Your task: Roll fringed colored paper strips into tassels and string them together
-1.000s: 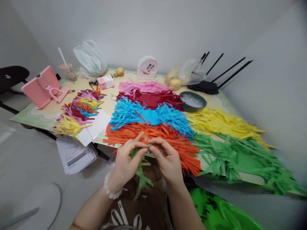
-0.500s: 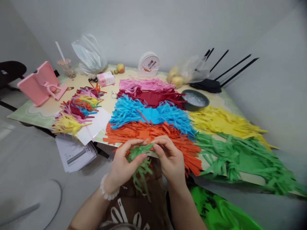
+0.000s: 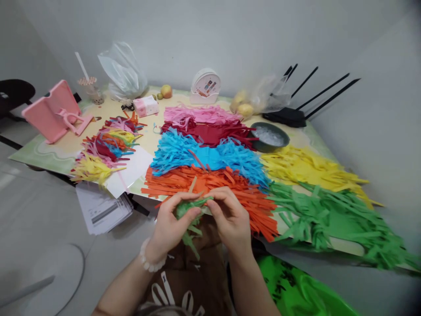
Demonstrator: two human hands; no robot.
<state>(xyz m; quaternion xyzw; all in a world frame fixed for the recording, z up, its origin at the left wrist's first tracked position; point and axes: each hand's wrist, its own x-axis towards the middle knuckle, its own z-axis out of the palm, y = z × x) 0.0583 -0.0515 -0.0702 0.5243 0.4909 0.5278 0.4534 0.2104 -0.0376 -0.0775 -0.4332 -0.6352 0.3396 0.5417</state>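
Note:
My left hand (image 3: 176, 221), with a white bead bracelet at the wrist, is closed round a green tissue paper tassel (image 3: 190, 237). Its cut strips hang below the palm. The thumb and fingertips of my right hand (image 3: 230, 215) pinch the tassel's twisted end. Both hands are over the table's front edge, in front of fringed orange tissue paper (image 3: 197, 180). Behind it lie fringed sheets in blue (image 3: 210, 158), dark red (image 3: 207, 134) and pink (image 3: 204, 114). Fringed yellow paper (image 3: 309, 169) and green paper (image 3: 345, 217) lie to the right.
Finished multicoloured tassels (image 3: 108, 145) lie at the left near a pink stand (image 3: 55, 112). A dark bowl (image 3: 269, 137) and a black router (image 3: 286, 117) are at the right. A drink cup (image 3: 94, 94) and plastic bag (image 3: 123, 72) stand at the back.
The hanging green strips have drawn up and look shorter below my left hand. A pale strip now sticks up above the fingers. Both hands stay almost in place.

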